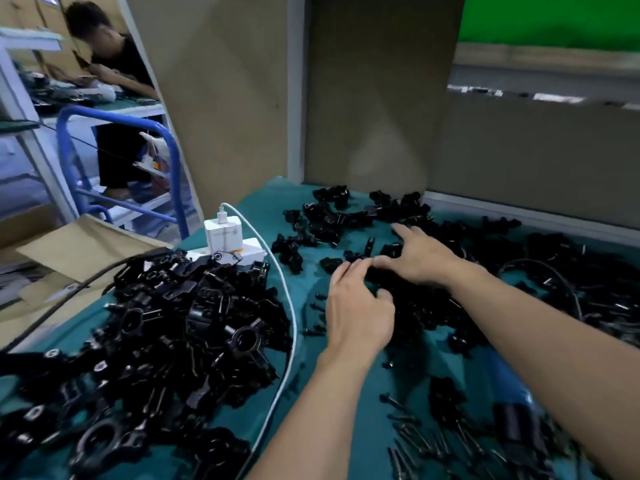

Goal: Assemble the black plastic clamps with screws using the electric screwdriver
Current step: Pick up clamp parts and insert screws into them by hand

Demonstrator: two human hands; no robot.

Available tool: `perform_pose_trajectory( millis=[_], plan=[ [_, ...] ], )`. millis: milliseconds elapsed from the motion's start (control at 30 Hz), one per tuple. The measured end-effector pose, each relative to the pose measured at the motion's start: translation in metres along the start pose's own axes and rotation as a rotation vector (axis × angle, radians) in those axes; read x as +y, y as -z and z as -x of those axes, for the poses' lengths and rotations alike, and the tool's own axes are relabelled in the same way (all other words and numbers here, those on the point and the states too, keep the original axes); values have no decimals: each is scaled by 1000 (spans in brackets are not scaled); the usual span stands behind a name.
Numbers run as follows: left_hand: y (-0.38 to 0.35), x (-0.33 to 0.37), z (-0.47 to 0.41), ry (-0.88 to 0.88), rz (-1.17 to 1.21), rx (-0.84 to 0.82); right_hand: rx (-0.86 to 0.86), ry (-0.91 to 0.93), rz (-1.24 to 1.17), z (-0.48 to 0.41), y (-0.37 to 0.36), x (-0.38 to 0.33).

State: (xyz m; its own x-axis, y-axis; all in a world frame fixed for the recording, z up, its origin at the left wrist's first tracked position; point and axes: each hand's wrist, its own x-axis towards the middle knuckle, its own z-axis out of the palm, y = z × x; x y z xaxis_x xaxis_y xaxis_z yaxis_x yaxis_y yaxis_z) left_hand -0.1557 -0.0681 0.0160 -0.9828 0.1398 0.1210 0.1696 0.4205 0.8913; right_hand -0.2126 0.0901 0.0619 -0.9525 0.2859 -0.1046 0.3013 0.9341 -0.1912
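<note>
Loose black plastic clamp parts [349,216] lie scattered over the teal table mat [408,372]. My left hand [356,306] curls its fingers and thumb round a black clamp part [375,277] at the centre pile. My right hand [420,256] lies spread over the same pile, index finger stretched out and thumb touching that part. Several black screws [415,441] lie at the near right. Beside them sits a dark cylindrical tool [516,424], too blurred to tell whether it is the electric screwdriver.
A big heap of black clamps [173,323] fills the left side. A white charger [223,232] on a power strip and its white cable [292,317] run between heap and hands. Cardboard panels [374,98] wall the back. A person [114,64] works at far left.
</note>
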Motion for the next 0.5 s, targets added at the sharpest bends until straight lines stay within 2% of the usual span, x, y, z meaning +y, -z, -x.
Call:
perform_pose_trajectory(
  millis=[100,367,433,500],
  plan=[
    [-3,-11,-4,-3,-124,-116,-80,39,125,-19,-1,-9],
    [-6,-12,-4,-58,-297,-117,253,227,257,22,-9,-1],
    [-4,-9,-3,-63,-278,-80,359,256,110,41,-8,4],
    [-1,-2,3,-133,-209,-9,447,210,-233,65,-4,6]
  ],
)
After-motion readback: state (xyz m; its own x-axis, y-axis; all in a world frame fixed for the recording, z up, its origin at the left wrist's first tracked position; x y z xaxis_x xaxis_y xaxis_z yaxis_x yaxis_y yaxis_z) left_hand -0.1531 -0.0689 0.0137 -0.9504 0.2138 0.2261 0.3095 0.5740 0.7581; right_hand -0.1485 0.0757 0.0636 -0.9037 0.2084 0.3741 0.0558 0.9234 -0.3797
